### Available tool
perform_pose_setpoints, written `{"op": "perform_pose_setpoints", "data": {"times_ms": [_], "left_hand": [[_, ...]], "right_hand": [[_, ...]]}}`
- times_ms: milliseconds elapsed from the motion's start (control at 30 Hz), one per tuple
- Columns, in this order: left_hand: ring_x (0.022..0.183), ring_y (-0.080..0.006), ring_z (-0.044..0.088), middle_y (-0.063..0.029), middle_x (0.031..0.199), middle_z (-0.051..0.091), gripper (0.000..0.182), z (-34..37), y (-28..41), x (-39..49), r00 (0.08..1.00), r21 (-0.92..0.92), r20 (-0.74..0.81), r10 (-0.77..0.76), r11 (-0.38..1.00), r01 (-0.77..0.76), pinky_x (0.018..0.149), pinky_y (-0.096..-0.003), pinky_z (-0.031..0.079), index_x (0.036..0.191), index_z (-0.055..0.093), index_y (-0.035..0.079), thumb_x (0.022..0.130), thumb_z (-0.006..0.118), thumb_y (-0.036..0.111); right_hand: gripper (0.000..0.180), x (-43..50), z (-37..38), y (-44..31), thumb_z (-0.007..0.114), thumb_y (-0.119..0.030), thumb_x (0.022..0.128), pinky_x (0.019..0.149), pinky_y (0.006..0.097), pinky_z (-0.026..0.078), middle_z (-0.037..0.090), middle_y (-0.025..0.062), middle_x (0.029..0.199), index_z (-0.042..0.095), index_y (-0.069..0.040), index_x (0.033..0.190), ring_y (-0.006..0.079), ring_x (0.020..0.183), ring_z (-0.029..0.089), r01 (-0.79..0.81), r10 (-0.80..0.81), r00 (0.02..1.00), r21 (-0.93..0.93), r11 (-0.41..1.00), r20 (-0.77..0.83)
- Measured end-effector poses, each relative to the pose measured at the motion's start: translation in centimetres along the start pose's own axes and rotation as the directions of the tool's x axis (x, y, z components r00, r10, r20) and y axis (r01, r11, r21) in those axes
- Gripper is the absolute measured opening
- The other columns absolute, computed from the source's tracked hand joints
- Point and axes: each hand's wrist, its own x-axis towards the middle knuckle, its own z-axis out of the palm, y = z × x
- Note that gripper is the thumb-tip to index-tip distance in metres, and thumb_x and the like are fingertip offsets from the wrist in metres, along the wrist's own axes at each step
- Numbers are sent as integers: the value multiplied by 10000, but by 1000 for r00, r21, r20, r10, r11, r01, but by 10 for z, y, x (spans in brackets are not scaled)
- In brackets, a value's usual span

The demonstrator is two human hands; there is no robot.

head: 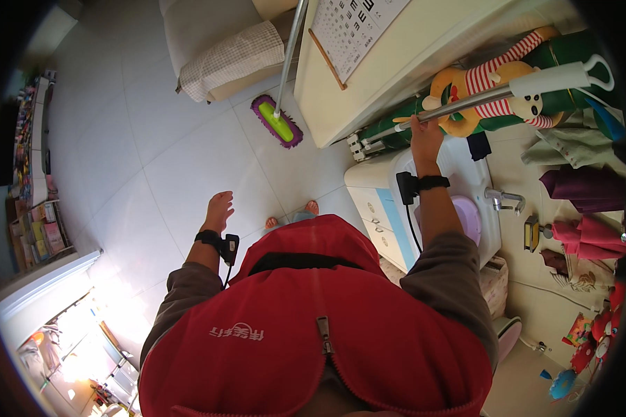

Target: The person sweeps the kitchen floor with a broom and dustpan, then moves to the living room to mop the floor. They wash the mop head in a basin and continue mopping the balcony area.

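Observation:
My right hand (426, 139) is closed around a metal pole (461, 102) that has a white plastic handle (550, 77) with a hanging loop. The pole slants over a white washbasin (493, 224) and passes a plush monkey (493, 94) in red-and-white stripes. Near its low end is a white slotted part (356, 148); whether they are joined I cannot tell. Held out over the floor, my left hand (220, 211) is empty, its fingers loosely bent. Ahead, a flat mop (276, 121) with a green plate and purple chenille pad rests on the tiles, its pole rising past the top edge.
A sofa (229, 62) with a checked cover stands ahead, beside a cream panel (339, 112) carrying an eye chart (352, 31). The washbasin has a tap (503, 198), a purple bowl (467, 219) and a cabinet (378, 219). Cloths (584, 229) hang at right; shelves (41, 229) stand left.

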Motion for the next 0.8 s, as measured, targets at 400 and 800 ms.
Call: {"op": "perform_pose_setpoints", "data": {"times_ms": [400, 800], "left_hand": [[1144, -302, 432, -135, 1210, 478, 507, -12, 18, 39, 996, 182, 91, -22, 983, 6, 955, -442, 376, 1209, 466, 32, 817, 604, 321], [1146, -293, 426, -123, 1194, 480, 491, -8, 22, 53, 987, 215, 162, -20, 976, -16, 960, -448, 364, 1201, 463, 37, 824, 593, 323]], "right_hand": [[210, -5, -79, -53, 670, -123, 793, 625, 289, 503, 656, 114, 768, 580, 1, 936, 167, 679, 651, 55, -67, 979, -66, 996, -194], [196, -2, -51, -73, 665, -86, 781, 676, 286, 507, 646, 98, 795, 570, -1, 931, 160, 716, 640, 48, -43, 990, 38, 998, -132]]}}
